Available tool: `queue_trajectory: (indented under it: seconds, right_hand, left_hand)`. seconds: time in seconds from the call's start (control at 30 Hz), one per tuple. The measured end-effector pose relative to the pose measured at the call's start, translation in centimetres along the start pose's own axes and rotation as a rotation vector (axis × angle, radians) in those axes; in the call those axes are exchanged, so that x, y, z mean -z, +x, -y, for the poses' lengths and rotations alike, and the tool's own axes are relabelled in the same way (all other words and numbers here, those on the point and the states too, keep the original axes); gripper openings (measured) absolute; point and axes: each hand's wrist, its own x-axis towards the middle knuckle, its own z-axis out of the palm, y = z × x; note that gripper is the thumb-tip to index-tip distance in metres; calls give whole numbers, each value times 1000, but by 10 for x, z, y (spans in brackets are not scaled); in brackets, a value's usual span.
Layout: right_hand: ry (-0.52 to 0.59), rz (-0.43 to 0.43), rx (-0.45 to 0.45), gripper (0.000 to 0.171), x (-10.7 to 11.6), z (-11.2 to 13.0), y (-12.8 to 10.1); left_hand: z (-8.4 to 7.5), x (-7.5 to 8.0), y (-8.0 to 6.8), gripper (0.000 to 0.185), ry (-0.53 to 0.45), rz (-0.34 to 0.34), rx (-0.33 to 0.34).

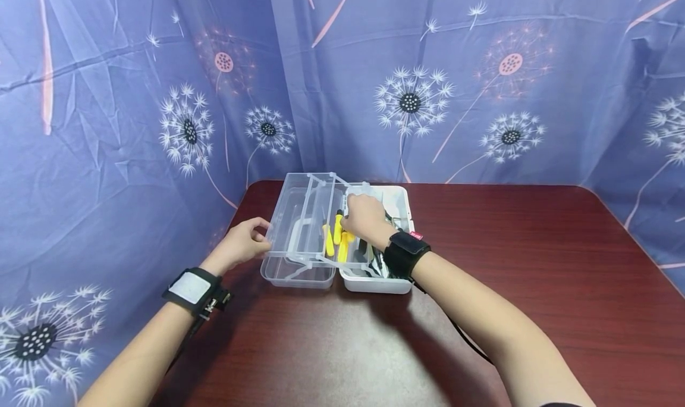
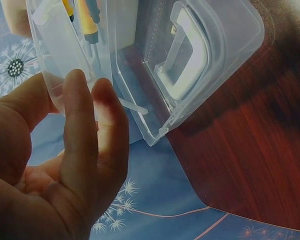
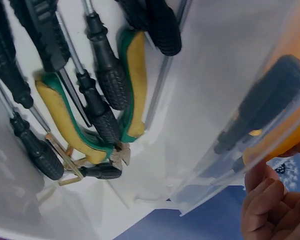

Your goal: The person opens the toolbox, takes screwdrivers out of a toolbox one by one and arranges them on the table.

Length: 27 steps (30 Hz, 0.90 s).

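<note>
Pinches tray [image 1: 316, 216] narrowly at left edge with left hand [image 1: 242, 240]; cannot tell grip, right hand [image 1: 367, 215]. Looks light, stiff; hold edges.

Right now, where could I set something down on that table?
The biggest bare stretch of tabletop lies right of the white box, bordered behind by the curtain. Another lies nearer, between the forearms. Crowded: the box itself, holding dark-handled tools, and the clear trays, with the left hand at their edge and the right hand by yellow handles.
</note>
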Motion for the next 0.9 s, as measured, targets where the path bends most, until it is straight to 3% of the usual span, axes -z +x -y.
queue_trajectory:
  seconds: [0.43, 0.9]
  right_hand:
    - [33, -29, 26, 21, 19, 2, -7]
    - [43, -54, 24, 9, 26, -24, -13]
  left_hand:
    - [-3, -1, 0, 43, 9, -4, -5]
    - [-3, -1, -4, 42, 19, -11, -6]
